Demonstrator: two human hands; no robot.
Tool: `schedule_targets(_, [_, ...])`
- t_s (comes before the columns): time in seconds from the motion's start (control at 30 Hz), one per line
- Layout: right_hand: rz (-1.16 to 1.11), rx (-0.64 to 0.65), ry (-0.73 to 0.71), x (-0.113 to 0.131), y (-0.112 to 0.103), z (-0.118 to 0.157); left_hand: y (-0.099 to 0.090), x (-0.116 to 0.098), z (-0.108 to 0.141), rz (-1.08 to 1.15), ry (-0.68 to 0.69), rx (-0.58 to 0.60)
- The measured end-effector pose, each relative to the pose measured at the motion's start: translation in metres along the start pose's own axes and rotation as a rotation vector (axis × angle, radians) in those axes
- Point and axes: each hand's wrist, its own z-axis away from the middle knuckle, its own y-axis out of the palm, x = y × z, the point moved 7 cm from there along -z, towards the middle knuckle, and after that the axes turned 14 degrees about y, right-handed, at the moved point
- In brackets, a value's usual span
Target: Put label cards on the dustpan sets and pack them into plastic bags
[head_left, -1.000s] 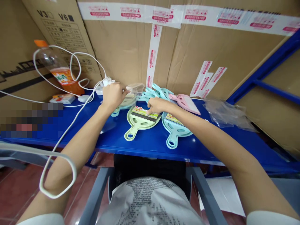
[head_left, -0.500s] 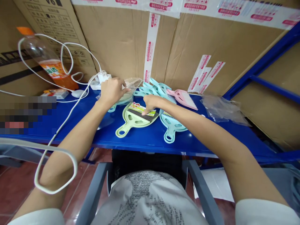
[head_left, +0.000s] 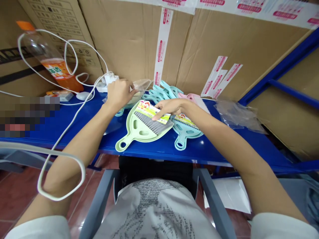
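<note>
My right hand (head_left: 171, 107) pinches the labelled upper edge of a light green dustpan and brush set (head_left: 133, 127), thumb over the card. The set is tilted, its grey bristles up and its looped handle towards the table's front edge. At the back, my left hand (head_left: 120, 94) has its fingers closed on the edge of a clear plastic bag (head_left: 142, 85). Under that bag lies a pale dustpan, partly hidden. To the right of the green set rests a light blue dustpan and brush set (head_left: 185, 131), overlapped by my right wrist.
Several light blue handles (head_left: 164, 91) lie piled behind, beside a pink brush (head_left: 191, 97). Clear plastic bags (head_left: 234, 111) lie at the right. On the left stand an orange drink bottle (head_left: 58, 71) and a white power strip (head_left: 109, 79); a white cable (head_left: 72, 124) hangs across my left arm.
My right hand has lifted the green set off the blue tabletop and tilted it, bringing it slightly nearer. The left hand stays almost where it was, at the plastic bag.
</note>
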Motion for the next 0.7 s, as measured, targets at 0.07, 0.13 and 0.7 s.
schedule_targets(0.07, [-0.119, 0.143, -0.024, -0.006, 0.007, 0.006, -0.002, -0.002, 0.0, 0.005, -0.003, 0.011])
schedule_targets(0.13, [-0.22, 0.18, -0.061, -0.014, 0.006, 0.011, -0.003, -0.004, 0.001, 0.0, -0.005, 0.029])
schedule_targets(0.7, [-0.813, -0.63, -0.301, -0.077, -0.074, 0.058, 0.004, -0.028, 0.005, 0.312, -0.007, -0.28])
